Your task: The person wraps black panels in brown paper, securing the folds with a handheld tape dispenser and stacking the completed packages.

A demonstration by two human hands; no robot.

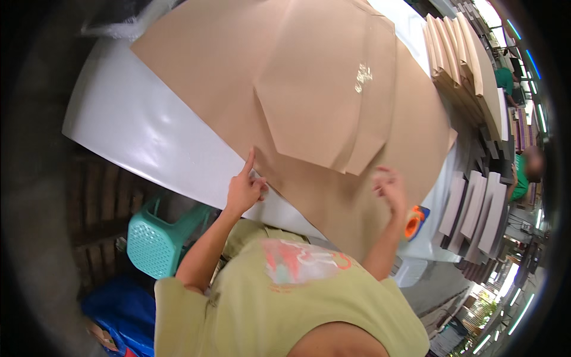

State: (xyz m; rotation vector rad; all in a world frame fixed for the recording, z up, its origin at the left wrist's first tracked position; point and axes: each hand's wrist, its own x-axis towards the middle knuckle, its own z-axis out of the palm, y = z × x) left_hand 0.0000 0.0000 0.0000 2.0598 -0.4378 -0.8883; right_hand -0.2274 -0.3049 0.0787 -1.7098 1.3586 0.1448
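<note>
A large sheet of brown kraft paper lies across the white table. On top of it rests a folded brown paper piece with angled corners and a shiny strip of clear tape. My left hand is at the sheet's near-left edge, its index finger stretched out over the paper and the other fingers loosely bent; it grips nothing. Slightly blurred, my right hand hovers by the folded piece's near-right corner. Its fingers are half bent and apart, with nothing visible in them.
An orange and blue tape dispenser sits right of my right forearm. Stacked brown-wrapped panels and grey boards stand at the right. A green plastic stool is at lower left, near a blue sheet. People in green work far right.
</note>
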